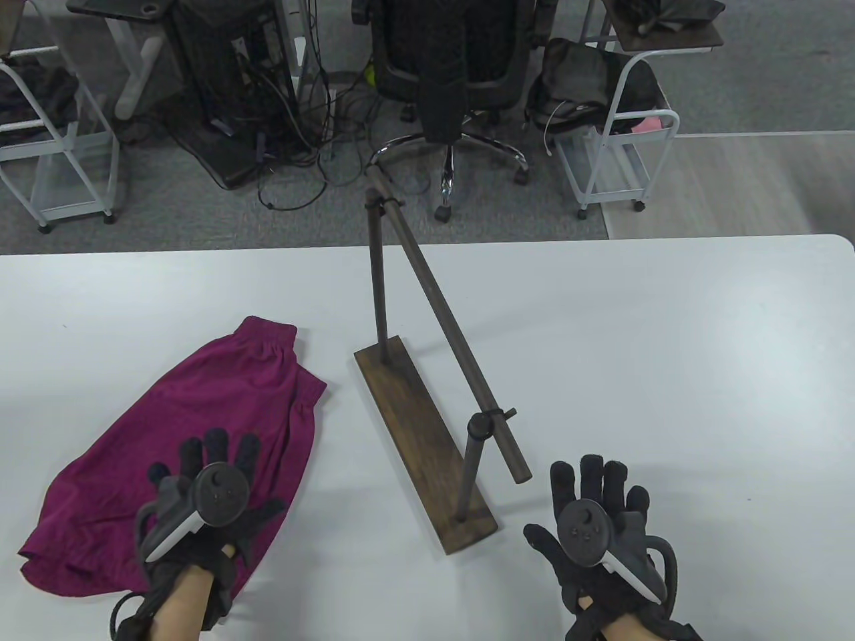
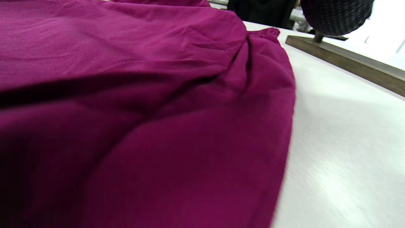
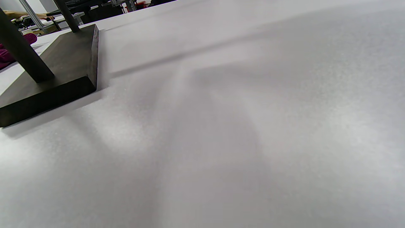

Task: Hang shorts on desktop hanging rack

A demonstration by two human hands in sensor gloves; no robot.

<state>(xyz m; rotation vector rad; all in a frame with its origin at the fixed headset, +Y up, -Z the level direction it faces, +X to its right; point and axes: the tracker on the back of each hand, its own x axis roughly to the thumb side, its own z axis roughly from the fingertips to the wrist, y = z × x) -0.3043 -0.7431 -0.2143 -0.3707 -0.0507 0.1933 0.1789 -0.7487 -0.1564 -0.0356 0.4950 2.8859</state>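
The magenta shorts (image 1: pixel 180 441) lay flat on the white table (image 1: pixel 668 374), left of the wooden hanging rack (image 1: pixel 427 427) and apart from its base. The left hand (image 1: pixel 207 501) was over the shorts' near part with fingers spread, gripping nothing. The right hand (image 1: pixel 594 521) was just right of the rack's near end, fingers likewise spread and holding nothing.

We see the white table (image 3: pixel 240 120) filling most of the frame, with the rack's dark wooden base (image 3: pixel 60 72) at its far left, two dark posts (image 3: pixel 23 53) rising from it, and magenta shorts (image 3: pixel 12 47) just behind.
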